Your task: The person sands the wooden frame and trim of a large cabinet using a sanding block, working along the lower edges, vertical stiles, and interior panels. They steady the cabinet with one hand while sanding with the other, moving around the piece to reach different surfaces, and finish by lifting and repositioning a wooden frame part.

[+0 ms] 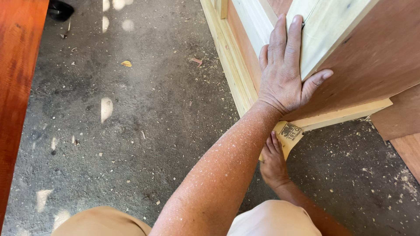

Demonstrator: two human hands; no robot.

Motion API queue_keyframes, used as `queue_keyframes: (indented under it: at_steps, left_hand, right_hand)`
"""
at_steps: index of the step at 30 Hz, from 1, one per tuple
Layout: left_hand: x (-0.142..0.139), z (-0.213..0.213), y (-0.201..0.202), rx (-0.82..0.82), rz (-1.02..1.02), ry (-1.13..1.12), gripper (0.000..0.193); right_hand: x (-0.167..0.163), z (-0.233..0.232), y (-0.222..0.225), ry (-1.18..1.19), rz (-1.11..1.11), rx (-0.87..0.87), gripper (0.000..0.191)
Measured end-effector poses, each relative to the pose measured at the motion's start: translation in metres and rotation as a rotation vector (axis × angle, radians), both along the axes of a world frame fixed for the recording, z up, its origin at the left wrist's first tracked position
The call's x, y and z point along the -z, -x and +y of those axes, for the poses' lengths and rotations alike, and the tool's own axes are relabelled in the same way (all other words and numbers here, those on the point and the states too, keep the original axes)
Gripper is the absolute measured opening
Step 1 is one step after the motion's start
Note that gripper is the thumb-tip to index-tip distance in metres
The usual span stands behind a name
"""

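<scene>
A: Head view: your left hand lies flat and spread on the corner of the wooden cabinet frame, fingers pointing far, thumb stretched right over the reddish plywood panel. It presses, gripping nothing.

B: And your right hand?

A: It's lower and nearer, under your left forearm, fingers curled on a tan sheet of sandpaper held against the frame's pale bottom rail.

B: What's under you?

A: A rough grey concrete floor, strewn with sawdust and wood chips, thickest at the right beside the frame. Patches of sunlight dot it on the left. Your forearm is dusted with the same fine specks.

B: Anything else around?

A: A glossy red-brown board runs along the left edge, and more plywood sits at the right.
</scene>
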State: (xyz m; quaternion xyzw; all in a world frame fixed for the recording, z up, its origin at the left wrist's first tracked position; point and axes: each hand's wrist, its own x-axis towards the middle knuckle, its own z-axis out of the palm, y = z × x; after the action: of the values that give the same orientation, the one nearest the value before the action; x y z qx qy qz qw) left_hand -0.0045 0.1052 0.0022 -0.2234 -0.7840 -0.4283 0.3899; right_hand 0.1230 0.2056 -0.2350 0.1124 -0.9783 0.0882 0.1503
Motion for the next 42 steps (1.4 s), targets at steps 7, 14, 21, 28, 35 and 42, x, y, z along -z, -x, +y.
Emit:
queue_keyframes:
  at_steps: [7, 14, 21, 28, 35, 42]
  left_hand:
    - [0.0, 0.001, 0.001, 0.034, -0.009, -0.026, 0.104]
    - [-0.001, 0.001, 0.001, 0.007, -0.014, 0.005, 0.104]
    - [0.0, 0.001, 0.0, -0.008, -0.014, 0.007, 0.105]
    - [0.0, 0.001, 0.0, 0.012, 0.012, -0.012, 0.103]
    - [0.0, 0.001, -0.004, 0.0, 0.003, -0.011, 0.103]
    - [-0.003, 0.0, -0.005, 0.029, 0.007, -0.032, 0.103]
  right_hand:
    - [-0.017, 0.031, 0.018, 0.135, 0.046, 0.224, 0.064]
    - [-0.01, 0.012, -0.005, -0.121, 0.001, -0.087, 0.066]
    - [-0.031, 0.008, 0.013, 0.119, 0.055, 0.108, 0.063]
    - [-0.044, -0.022, -0.027, 0.119, 0.108, -0.223, 0.052]
    - [-0.052, -0.012, -0.04, 0.278, 0.173, -0.187, 0.053]
    - [-0.057, 0.004, -0.051, 0.116, 0.119, -0.093, 0.056]
